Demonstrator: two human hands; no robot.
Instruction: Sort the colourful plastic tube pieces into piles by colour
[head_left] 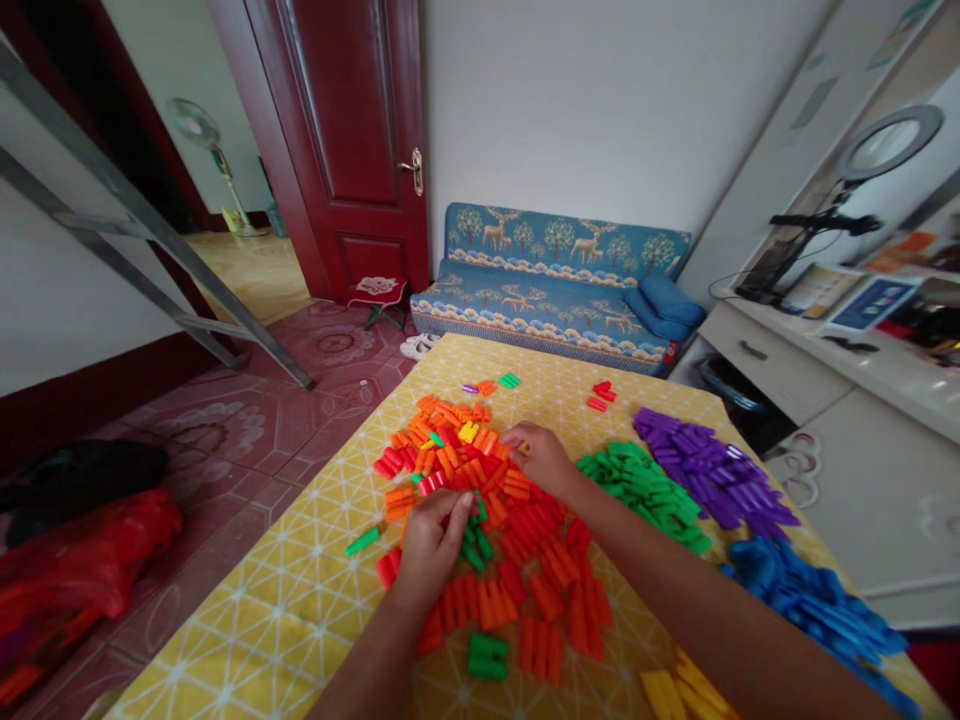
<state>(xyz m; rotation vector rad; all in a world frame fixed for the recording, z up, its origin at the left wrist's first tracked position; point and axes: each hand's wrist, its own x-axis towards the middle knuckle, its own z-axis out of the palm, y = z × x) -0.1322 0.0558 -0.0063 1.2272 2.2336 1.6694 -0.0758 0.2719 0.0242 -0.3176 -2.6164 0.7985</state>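
A mixed heap of plastic building pieces [536, 525], mostly orange and red, spreads over the middle of the table. My left hand [435, 540] is over the near-left part of the heap, its thumb and fingers pinched on green plastic pieces [475, 545] at its right side. Farther out, my right hand [541, 458] reaches to the heap's far right edge, fingers curled together by the orange pieces; what they pinch is too small to make out. A yellow piece [469, 432] lies between orange ones. One green piece [364, 541] lies apart at left, and a green block [487, 656] nearer me.
To the right are piles of green [645, 490], purple [709, 470], blue [810, 605] and yellow pieces [686, 690]. A few red pieces [602, 393] lie toward the far edge of the yellow tablecloth [300, 600]. Beyond stands a blue sofa [540, 290]; a metal ladder [150, 220] is left.
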